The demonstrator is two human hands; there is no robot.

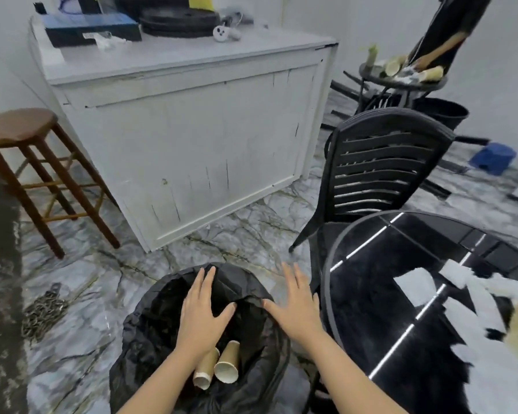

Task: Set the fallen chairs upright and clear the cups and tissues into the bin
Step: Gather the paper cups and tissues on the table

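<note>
We're at the bin w/ both hands over its open mouth. Left hand and right hand are flat, fingers spread, holding nothing. Two paper cups lie inside on the black liner, near the bin's near rim. Looks like a cup drop is done, so the clearing step is mid-way. Tissues lie on the black table, toward its right edge, w/ something yellowish beside them, too blurred to name. One black chair stands upright at the table's far edge. Next we'd prob. reach right for the tissues; more cups sit on the far small table.
</note>
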